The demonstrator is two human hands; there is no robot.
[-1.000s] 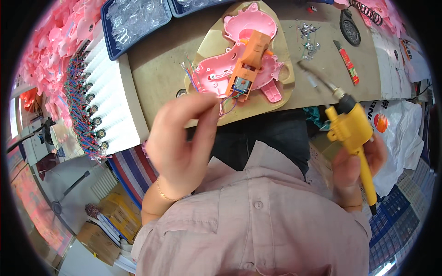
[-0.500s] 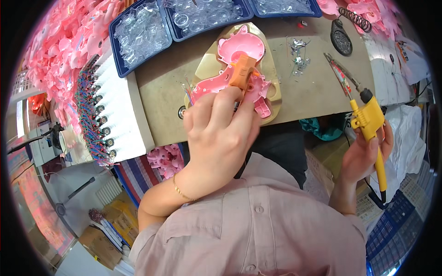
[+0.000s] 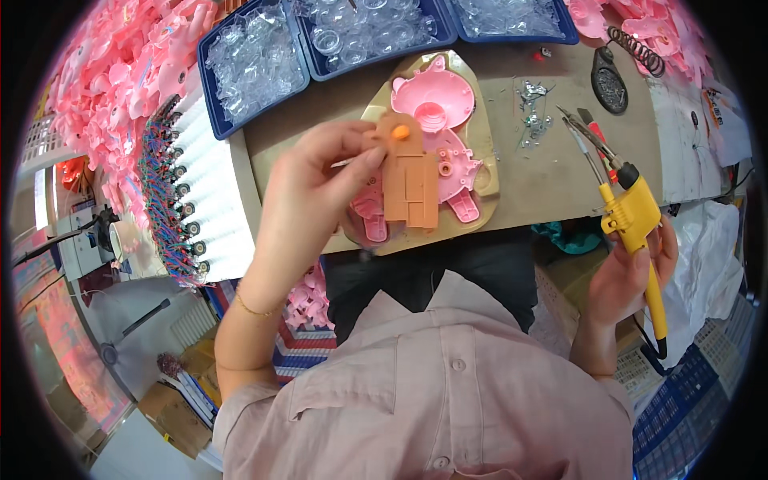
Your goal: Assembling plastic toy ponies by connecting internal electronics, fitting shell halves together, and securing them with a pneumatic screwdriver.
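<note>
The left hand (image 3: 308, 184) — fingers nearly closed in a pinch — has hold of the 10 o'clock corner of an orange housing (image 3: 412, 188), held over the pink shell (image 3: 444, 94) near 1 o'clock from centre. Just past 3 o'clock, the right hand (image 3: 614, 286) curls its fingers round a yellow soldering tool (image 3: 632, 216). The housing looks light, stiff and smooth — probably best taken by its 3 and 9 o'clock edges, clear of the bright knob (image 3: 400, 132).
</note>
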